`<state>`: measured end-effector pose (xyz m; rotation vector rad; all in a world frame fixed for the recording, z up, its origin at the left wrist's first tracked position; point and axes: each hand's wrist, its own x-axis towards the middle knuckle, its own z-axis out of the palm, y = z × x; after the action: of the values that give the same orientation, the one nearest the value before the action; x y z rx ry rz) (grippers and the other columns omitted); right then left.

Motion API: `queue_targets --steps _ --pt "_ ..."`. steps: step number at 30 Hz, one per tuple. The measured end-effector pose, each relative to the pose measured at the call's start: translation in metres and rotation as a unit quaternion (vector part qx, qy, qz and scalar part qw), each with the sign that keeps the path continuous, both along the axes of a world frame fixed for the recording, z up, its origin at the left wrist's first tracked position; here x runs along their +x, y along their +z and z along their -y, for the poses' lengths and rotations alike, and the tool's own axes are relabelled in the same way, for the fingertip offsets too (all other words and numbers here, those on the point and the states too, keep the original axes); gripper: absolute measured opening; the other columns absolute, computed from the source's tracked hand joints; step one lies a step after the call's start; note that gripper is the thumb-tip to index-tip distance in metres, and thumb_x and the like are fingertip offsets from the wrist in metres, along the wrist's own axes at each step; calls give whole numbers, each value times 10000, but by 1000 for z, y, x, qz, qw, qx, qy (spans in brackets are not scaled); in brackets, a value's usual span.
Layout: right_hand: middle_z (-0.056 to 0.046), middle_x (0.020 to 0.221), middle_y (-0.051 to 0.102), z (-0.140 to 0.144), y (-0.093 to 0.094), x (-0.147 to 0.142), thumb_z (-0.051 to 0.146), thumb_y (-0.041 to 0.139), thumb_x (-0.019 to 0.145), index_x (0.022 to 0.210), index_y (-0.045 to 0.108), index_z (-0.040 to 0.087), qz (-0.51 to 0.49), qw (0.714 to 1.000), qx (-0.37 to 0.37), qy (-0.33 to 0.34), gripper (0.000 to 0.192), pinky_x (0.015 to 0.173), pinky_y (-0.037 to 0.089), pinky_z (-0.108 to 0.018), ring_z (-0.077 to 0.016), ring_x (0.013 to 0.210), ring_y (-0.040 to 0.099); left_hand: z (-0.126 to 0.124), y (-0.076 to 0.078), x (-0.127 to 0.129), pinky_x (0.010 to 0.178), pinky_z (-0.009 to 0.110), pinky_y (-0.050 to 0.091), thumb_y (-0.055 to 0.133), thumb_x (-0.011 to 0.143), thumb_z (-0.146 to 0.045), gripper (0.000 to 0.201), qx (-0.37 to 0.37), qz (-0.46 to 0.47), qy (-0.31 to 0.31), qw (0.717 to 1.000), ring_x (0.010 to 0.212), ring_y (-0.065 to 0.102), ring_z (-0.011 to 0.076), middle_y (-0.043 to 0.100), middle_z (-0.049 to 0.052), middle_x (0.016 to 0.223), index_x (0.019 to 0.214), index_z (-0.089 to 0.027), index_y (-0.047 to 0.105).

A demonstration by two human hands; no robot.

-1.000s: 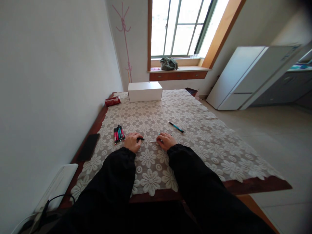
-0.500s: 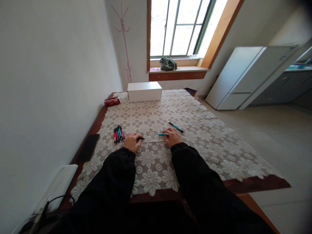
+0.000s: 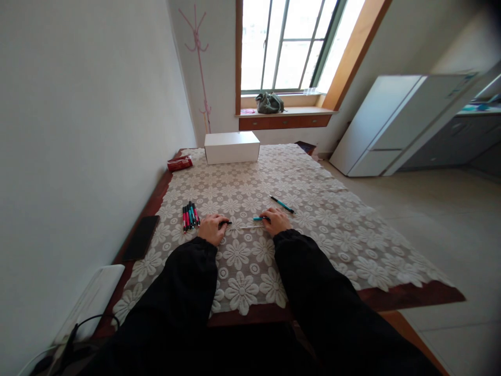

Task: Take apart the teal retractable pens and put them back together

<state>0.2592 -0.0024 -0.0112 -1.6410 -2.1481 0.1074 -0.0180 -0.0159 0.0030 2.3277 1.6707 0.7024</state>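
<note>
My left hand (image 3: 211,228) rests on the lace cloth, closed on a small black pen part (image 3: 226,223) that pokes out past the fingertips. Opposite it, my right hand (image 3: 277,222) is closed on a teal pen part (image 3: 257,218), its teal end pointing left. A thin pale stick (image 3: 251,226) lies between the hands, its right end by my right fingers; whether they grip it I cannot tell. Left of my left hand several pens (image 3: 191,215), red, teal and black, lie side by side. Beyond my right hand is a single teal and black pen (image 3: 282,204).
The lace tablecloth (image 3: 242,287) covers a dark red table. A dark phone-like slab (image 3: 141,237) lies along the left edge, with a white case (image 3: 104,284) and cables nearer me. At the back are a red packet (image 3: 180,163) and a white box (image 3: 232,148).
My right hand has shifted slightly left, and the teal pen part with it. My left hand looks the same.
</note>
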Motion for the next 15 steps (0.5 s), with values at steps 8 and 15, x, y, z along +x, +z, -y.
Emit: queue_targets --steps 8,15 --pt "-62 961 668 0 2 -3 226 569 834 936 694 229 -102 995 17 -12 162 888 435 -368 -225 949 580 0 -1 0 940 386 432 613 844 -300 219 -4 1 2 1000 1041 577 242 694 40 1064 1024 -276 735" --pt "-42 833 671 -14 -3 -1 530 633 755 934 651 194 -484 875 -24 -12 381 689 521 -329 -193 750 629 -1 -1 -1 957 383 432 617 837 -304 231 -8 5 1 1000 1062 577 243 692 41 1074 1035 -275 733"
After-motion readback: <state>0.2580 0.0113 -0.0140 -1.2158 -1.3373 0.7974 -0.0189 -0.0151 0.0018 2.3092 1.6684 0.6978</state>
